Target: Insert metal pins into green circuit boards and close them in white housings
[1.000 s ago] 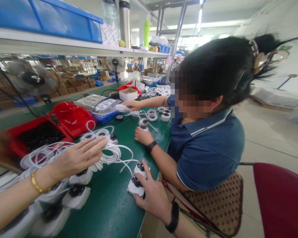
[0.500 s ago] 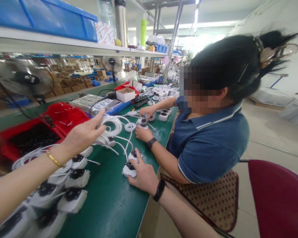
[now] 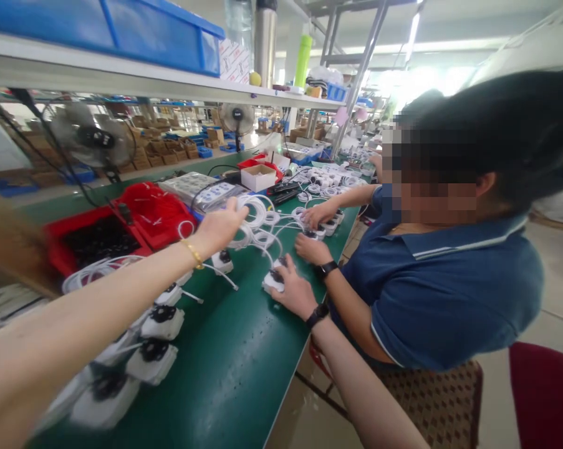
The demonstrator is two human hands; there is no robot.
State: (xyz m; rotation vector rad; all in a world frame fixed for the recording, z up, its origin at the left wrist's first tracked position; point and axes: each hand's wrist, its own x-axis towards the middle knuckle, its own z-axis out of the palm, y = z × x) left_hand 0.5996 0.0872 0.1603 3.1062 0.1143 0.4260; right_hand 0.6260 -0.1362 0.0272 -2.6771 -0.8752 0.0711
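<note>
My left hand point(image 3: 221, 226) is closed on a coil of white cable point(image 3: 257, 211) above the green table; the fingertips are partly lost against the loops. My right hand point(image 3: 296, 289) grips a white plastic housing with black round parts point(image 3: 272, 280), which rests on the table near its edge. White cable leads from around this housing toward the coils. Under and beside my left forearm stand several similar white housings point(image 3: 163, 321) with black round tops, some with cable ends sticking out.
A co-worker in a blue shirt point(image 3: 449, 280) sits close on the right, hands at other housings point(image 3: 328, 227). Red bins point(image 3: 52, 252), one with small black parts, stand at the left. Behind are a small white box point(image 3: 257, 179) and a shelf point(image 3: 122, 75) overhead.
My left hand has gone from spread fingers to closing on the cable coil. My right hand and its housing have shifted slightly forward along the table. The view has turned left.
</note>
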